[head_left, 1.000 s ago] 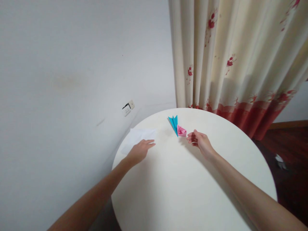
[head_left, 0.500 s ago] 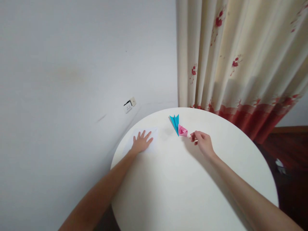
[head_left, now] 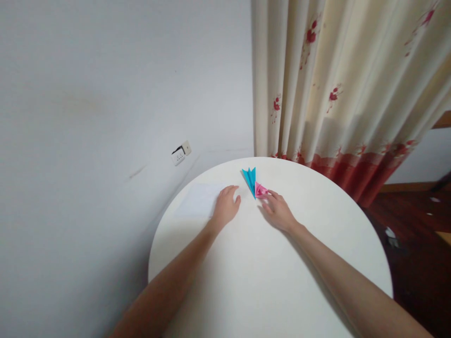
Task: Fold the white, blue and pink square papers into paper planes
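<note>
Two hands, two folded papers, one white sheet.

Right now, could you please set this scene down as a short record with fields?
Left hand: at the right side of the white sheet, fingers loosely curved
Right hand: fingers at the pink folded paper; grip unclear
Blue folded paper: beside the pink piece, fanned end away from the person
Table: white, rounded
Behind: wall socket, flowered curtain
</note>
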Demonstrator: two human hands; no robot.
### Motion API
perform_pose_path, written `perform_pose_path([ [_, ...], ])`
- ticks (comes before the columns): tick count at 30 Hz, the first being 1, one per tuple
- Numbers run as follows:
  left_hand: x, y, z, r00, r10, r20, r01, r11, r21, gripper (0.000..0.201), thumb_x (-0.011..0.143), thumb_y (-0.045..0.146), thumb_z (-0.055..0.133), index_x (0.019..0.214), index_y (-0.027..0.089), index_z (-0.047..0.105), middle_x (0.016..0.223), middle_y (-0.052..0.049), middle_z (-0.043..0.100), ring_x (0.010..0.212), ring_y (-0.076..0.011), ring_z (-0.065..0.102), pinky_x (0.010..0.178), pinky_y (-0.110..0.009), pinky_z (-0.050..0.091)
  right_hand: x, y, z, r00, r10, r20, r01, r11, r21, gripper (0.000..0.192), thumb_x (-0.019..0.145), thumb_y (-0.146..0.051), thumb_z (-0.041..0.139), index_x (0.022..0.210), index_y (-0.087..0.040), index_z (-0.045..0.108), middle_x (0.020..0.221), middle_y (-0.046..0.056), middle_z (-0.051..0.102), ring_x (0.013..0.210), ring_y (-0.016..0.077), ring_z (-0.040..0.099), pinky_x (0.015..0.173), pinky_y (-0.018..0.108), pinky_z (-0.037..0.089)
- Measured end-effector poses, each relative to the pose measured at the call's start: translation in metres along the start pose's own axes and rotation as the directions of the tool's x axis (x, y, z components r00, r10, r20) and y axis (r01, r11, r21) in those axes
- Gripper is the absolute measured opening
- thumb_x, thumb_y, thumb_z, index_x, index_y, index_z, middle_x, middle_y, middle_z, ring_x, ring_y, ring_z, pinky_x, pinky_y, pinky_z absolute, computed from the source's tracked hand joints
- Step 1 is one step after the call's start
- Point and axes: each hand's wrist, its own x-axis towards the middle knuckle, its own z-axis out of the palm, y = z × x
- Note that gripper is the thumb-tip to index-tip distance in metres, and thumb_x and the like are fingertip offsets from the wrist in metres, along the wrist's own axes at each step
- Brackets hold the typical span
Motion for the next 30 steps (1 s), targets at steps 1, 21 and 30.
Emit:
perform_pose_path([
  [1, -0.003, 0.013, 0.008, 0.999, 0.038, 0.018, -0.037, 0.997, -0.073, 0.035, 0.088, 0.018, 0.051, 0.122, 0.018, 0.063, 0.128, -0.012, 0.062, 0.122, -0.0256, 0.054, 0.109, -0.043, 0.037, 0.001, 0.000, 0.000, 1.000, 0.000, 0.003, 0.000, 1.000, 0.010, 0.037, 0.091, -0.029, 0.051, 0.125, -0.020, 0.061, 0.135, 0.015, 0.055, 0.125, 0.0293, 0.049, 0.106, 0.049, 0.039],
  [21, -0.021, 0.019, 0.036, 0.996, -0.071, 0.062, 0.092, 0.865, -0.493, 0.019, 0.085, 0.010, 0.051, 0.091, 0.020, 0.067, 0.096, -0.006, 0.067, 0.093, -0.0190, 0.063, 0.081, -0.030, 0.050, 0.003, -0.010, -0.009, 0.997, -0.038, 0.065, 0.036, 0.999, 0.027, 0.040, 0.089, -0.024, 0.050, 0.127, -0.017, 0.058, 0.129, 0.015, 0.056, 0.118, 0.0272, 0.055, 0.106, 0.042, 0.043],
  [30, -0.021, 0.014, 0.039, 0.988, -0.149, 0.037, 0.146, 0.843, -0.518, 0.020, 0.082, 0.008, 0.053, 0.091, 0.019, 0.067, 0.094, -0.006, 0.069, 0.088, -0.0186, 0.064, 0.079, -0.030, 0.049, 0.001, -0.001, -0.003, 0.975, 0.090, -0.205, -0.088, 0.996, 0.018, 0.044, 0.090, -0.026, 0.048, 0.132, -0.018, 0.057, 0.128, 0.015, 0.055, 0.118, 0.0281, 0.054, 0.100, 0.044, 0.046],
])
